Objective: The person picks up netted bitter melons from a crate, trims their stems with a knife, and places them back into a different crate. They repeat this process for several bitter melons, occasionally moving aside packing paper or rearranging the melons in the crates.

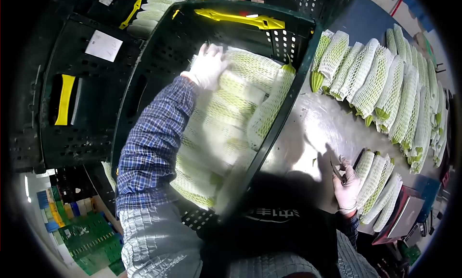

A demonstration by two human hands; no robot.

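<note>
My left hand (208,69), in a white glove, reaches into a dark green plastic crate (297,81). Its fingers are apart and rest at the far left end of the packed long green gourds (231,105) in white foam nets. One netted gourd (272,107) lies lengthwise along the crate's right wall. Over the metal table, my right hand (347,189), gloved too, is closed around a small dark metal tool (336,171), whose kind I cannot make out. Beside that hand lie several netted gourds (373,182).
A long row of netted gourds (375,81) lies across the metal table (303,129). Other dark crates (57,148) with yellow handles stand to the left, and one behind holds netted gourds (151,16). Green crates (89,242) stand at lower left.
</note>
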